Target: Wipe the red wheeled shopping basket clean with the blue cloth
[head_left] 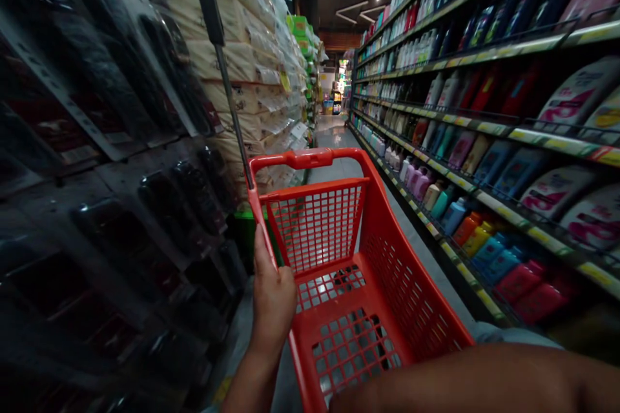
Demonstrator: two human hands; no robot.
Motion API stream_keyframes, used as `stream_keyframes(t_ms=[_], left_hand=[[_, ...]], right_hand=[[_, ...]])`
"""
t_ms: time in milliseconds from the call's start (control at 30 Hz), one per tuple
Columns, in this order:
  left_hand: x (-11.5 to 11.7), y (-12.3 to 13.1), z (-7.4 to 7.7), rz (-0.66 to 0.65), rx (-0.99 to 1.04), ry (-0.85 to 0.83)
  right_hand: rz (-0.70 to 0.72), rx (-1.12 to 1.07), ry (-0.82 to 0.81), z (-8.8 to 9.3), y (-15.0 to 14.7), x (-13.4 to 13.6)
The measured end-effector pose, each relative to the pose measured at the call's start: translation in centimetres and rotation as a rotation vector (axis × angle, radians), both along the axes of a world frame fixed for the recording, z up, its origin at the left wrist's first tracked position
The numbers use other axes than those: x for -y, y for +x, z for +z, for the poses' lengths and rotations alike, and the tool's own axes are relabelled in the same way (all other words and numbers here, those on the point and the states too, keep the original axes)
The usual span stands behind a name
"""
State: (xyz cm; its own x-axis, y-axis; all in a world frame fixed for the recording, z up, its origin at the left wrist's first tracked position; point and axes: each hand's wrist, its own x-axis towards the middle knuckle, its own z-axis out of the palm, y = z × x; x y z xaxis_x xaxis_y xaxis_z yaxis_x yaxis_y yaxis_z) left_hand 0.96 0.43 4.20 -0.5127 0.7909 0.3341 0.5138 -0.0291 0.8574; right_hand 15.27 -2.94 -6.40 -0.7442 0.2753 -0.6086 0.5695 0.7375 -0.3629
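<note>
A red plastic shopping cart [402, 277] fills the lower middle of the view, running from 6 o'clock up toward the centre and tilted by the downward camera angle. Its walls are an open grid of small square holes, and its floor [343, 348] is perforated the same way. Along the far end runs a rounded handle bar [290, 159] with a thicker grip at its middle. A thin metal pole [230, 97] with a black upper sleeve rises from the far left corner toward 11 o'clock. The left hand [272, 293] rests against the left rim at 7 o'clock, thumb upward, while the right forearm [475, 381] crosses the bottom edge at 5 o'clock.
</note>
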Motion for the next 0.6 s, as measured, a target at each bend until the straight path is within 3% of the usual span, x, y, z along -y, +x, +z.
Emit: stream_keyframes(t_ms=[100,133,233,367,467,600], left_hand=[[0.0,-0.4,-0.6,0.008,0.001,0.010],[-0.1,-0.5,-0.8,0.009,0.001,0.020],[-0.4,-0.6,-1.8,-0.002,0.006,0.070],[-0.5,-0.5,-2.7,-0.016,0.001,0.127],[-0.4,-0.6,-3.1,-0.028,-0.004,0.112],[-0.3,-0.9,-3.3,-0.045,-0.018,0.082]], right_hand=[[0.010,0.008,-0.034,5.4,-0.7,-3.5],[-0.103,-0.076,0.033,7.6,-0.6,-5.2],[-0.326,-0.506,0.211,14.6,-1.2,-11.3],[-0.424,-0.939,0.509,22.1,-5.2,-18.3],[-0.444,-0.967,0.760,24.5,-9.8,-21.2],[-0.329,-0.738,0.925,24.2,-14.7,-23.0]])
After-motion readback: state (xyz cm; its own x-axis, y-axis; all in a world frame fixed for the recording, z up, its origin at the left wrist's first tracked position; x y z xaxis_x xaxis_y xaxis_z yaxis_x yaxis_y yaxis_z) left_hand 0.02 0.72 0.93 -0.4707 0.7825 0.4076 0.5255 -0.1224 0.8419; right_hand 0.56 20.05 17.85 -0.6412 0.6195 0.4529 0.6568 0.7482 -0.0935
